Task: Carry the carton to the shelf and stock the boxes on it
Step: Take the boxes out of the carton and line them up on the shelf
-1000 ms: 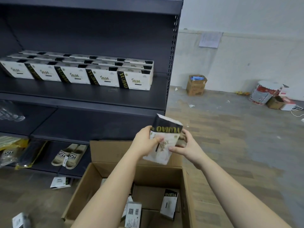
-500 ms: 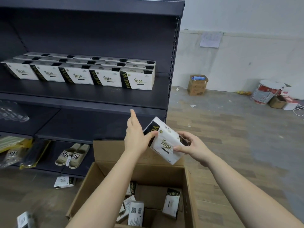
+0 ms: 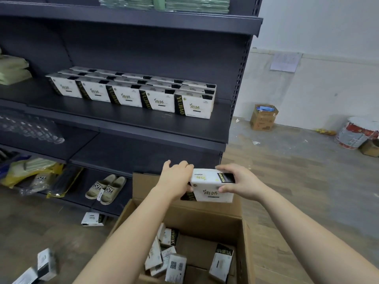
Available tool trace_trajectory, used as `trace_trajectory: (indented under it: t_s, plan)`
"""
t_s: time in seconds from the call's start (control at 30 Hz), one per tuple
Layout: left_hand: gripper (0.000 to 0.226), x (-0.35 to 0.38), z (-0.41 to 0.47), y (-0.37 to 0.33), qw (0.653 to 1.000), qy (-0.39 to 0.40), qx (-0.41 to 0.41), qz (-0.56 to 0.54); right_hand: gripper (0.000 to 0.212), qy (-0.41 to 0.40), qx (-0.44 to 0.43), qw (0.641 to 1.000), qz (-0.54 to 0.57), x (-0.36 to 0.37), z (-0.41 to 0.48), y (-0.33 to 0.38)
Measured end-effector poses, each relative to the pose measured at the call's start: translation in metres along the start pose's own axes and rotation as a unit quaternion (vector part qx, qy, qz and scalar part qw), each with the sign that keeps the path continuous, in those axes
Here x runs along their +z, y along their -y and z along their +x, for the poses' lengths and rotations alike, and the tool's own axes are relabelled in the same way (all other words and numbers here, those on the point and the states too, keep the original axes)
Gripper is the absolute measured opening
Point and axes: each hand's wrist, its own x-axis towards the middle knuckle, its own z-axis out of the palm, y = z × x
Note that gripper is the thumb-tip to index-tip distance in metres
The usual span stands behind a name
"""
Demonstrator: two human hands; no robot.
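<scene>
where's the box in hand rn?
Head view, centre-right: the box is held between left hand and right hand, just above the carton, below the stocked shelf.

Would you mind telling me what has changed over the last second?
The YUJIAO box, held on end a second ago, has been turned level, front face toward the camera, above the carton. The left hand and right hand stayed on it. The rows of boxes on the shelf stayed put.

head cam | wide-angle, worn | faces forward and down | carton [image 3: 205, 220] close below, shelf [image 3: 143, 124] just beyond
</scene>
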Motion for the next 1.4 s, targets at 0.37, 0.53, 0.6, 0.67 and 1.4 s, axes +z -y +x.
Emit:
trace_trajectory:
  t_s: [0.37, 0.53, 0.6, 0.67, 1.4]
  plan:
    - [0.065, -0.012, -0.063, 0.142, 0.993, -0.077, -0.085, -0.010, 0.071, -0.025, -0.082, 0.994, -0.060, 0.072, 0.089, 0.123]
    - [0.085, -0.023, -0.117, 0.241, 0.987, -0.090, -0.131, -0.023, 0.071, -0.017, -0.100, 0.993, -0.056, 0.127, 0.132, 0.203]
    - [0.087, -0.029, -0.140, 0.283, 0.985, -0.094, -0.143, -0.023, 0.072, -0.018, -0.100, 0.994, -0.046, 0.151, 0.144, 0.238]
    - [0.087, -0.035, -0.162, 0.325, 0.985, -0.090, -0.149, -0.018, 0.068, -0.025, -0.093, 0.995, -0.034, 0.174, 0.155, 0.275]
    - [0.094, -0.039, -0.177, 0.571, 0.981, -0.071, -0.168, -0.065, 0.067, -0.086, -0.044, 0.995, -0.011, 0.272, 0.298, 0.438]
